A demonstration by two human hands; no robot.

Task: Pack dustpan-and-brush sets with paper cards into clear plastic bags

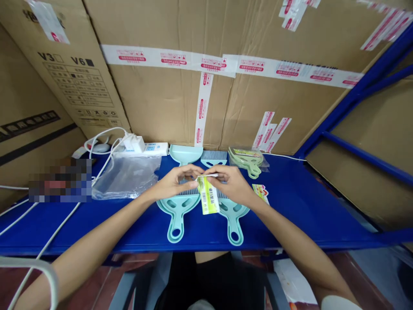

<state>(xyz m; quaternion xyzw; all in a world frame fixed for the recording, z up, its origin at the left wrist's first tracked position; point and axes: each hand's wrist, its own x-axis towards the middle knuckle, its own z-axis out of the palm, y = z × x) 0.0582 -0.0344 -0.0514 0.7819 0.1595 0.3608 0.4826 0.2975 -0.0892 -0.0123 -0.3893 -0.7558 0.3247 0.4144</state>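
Note:
Between my two hands is a yellow-green and white printed card point(209, 197), hanging down over the table. My left hand point(179, 181) pinches its upper left edge, and my right hand point(230, 183) grips its upper right. Below them lie two light-blue dustpans with small brushes nested in them, a left set point(177, 211) and a right set point(234, 215), handles toward me. My hands partly cover both. Farther back sit another light-blue dustpan point(186, 154) and a loose brush point(214, 157) with grey bristles.
Clear plastic bags point(125, 176) lie at left, near a white power strip point(156, 149) and cables. A bagged green dustpan set point(247, 159) is at the back right. Another printed card point(260, 193) lies by my right forearm. Cardboard point(161, 103) walls the back; a blue frame point(364, 155) stands right.

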